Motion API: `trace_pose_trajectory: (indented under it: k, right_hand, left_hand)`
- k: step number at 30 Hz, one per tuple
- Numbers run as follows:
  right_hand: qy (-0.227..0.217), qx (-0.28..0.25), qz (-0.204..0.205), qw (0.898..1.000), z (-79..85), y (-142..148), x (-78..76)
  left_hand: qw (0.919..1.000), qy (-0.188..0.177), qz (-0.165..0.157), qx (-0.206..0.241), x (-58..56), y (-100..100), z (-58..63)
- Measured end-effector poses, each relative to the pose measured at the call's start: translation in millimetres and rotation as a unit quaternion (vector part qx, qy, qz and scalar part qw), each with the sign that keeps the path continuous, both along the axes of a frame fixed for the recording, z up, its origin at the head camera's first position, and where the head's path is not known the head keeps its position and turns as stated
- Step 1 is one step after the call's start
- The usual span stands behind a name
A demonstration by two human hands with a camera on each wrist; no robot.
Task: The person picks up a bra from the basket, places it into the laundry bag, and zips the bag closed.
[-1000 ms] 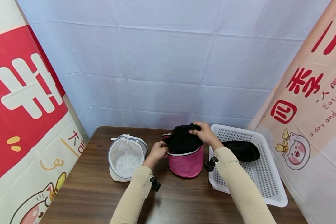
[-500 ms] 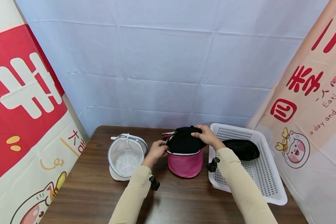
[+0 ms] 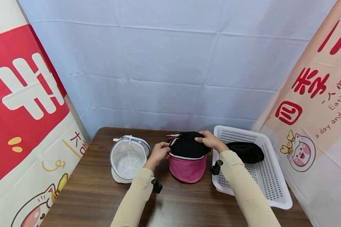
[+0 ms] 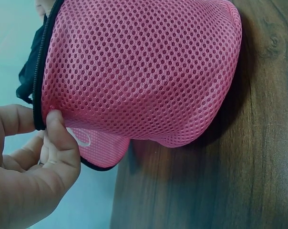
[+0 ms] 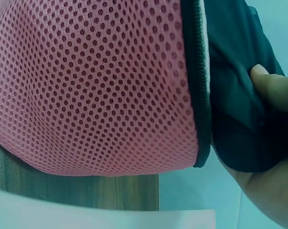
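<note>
A pink mesh laundry bag [image 3: 187,171] with a black zip round its mouth stands upright on the wooden table. Black cloth [image 3: 188,146] bulges out of its opening; the part inside is hidden. At the left of the mouth, my left hand [image 3: 159,154] pinches the zip edge between thumb and fingers, as the left wrist view shows beside the pink mesh [image 4: 139,71]. My right hand [image 3: 211,141] grips the black cloth at its upper right side, the thumb [image 5: 272,86] on top. Behind the left hand the bag's pink lid [image 4: 103,148] hangs folded back.
To the left sits a white mesh bag [image 3: 128,162] with a grey rim, its mouth open. A white perforated basket [image 3: 284,200] stands close on the right, with a black item [image 3: 245,153] in it. A pale cloth backdrop [image 3: 170,78] rises behind the table.
The black cloth has sunk lower and flatter over the bag's mouth. My right hand has moved down and slightly right with it; my left hand keeps its place at the rim.
</note>
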State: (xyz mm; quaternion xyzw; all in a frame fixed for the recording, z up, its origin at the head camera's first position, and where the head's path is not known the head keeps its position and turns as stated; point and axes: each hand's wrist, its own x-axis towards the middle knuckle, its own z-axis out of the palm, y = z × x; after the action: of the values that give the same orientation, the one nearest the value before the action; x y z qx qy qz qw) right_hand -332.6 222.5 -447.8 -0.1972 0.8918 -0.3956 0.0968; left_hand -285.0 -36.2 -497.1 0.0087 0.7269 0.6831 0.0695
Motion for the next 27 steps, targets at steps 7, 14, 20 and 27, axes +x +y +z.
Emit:
trace_pose_trajectory:
  k: [7,14,20,27]
  right_hand:
    - [-0.011,0.008,-0.020,1.000,-5.8,-4,-0.4]
    - [-0.026,0.024,-0.051,0.998,-12.3,-9,1.6]
    - [-0.020,0.036,-0.072,0.997,-14.8,-11,2.1]
    - [-0.010,0.035,-0.061,0.997,-17.2,-12,1.2]
  left_hand:
    - [1.0000,-0.007,0.003,-0.004,-1.1,0,-1.9]
    - [0.9998,-0.011,0.005,-0.016,-1.1,0,-2.2]
    - [0.9999,0.002,-0.006,-0.014,5.7,-1,9.2]
    - [0.9998,0.002,-0.014,-0.012,4.4,-3,7.5]
